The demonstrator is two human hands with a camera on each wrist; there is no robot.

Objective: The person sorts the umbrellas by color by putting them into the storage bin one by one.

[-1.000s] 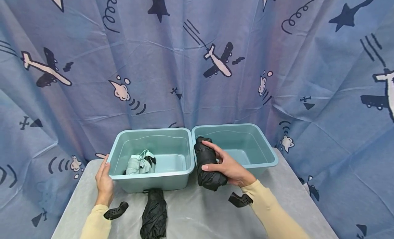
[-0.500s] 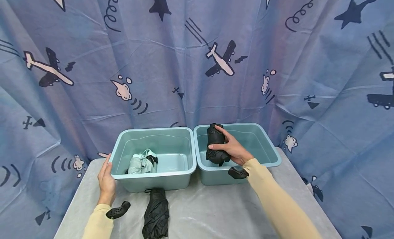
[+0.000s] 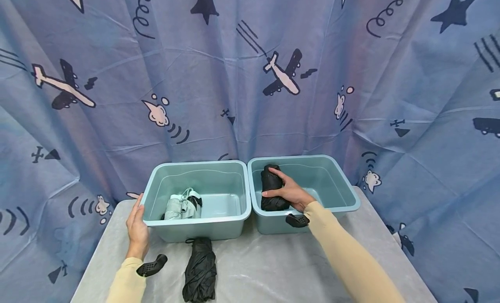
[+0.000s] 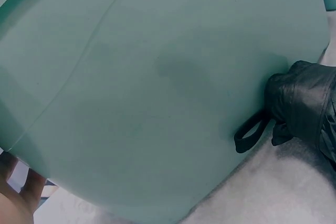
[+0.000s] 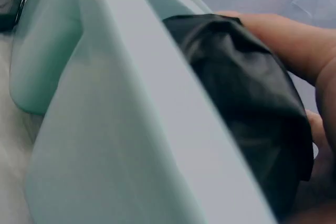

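Observation:
Inside the right bin [image 3: 304, 213], along its left wall, my right hand [image 3: 291, 192] grips a folded black umbrella [image 3: 271, 181], thumb on the near side and fingers over the top. The right wrist view has the umbrella's dark fabric [image 5: 236, 77] bulging behind the bin's rim. My left hand [image 3: 137, 232] rests with straight fingers against the left end of the left bin [image 3: 195, 232]. In that bin lies a pale green rolled fabric bundle [image 3: 173, 207] with a cord and a black part. A second black folded umbrella [image 3: 200, 270] lies on the table before it.
The two bins stand side by side on a grey-covered table [image 3: 250, 268]. A blue curtain [image 3: 211, 99] printed with planes hangs close behind them. In the left wrist view, the second umbrella's strap [image 4: 251, 134] lies against the bin wall.
My right hand has carried the umbrella from in front of the bins, over the right bin's rim, and down inside it. The left hand has stayed at the left bin.

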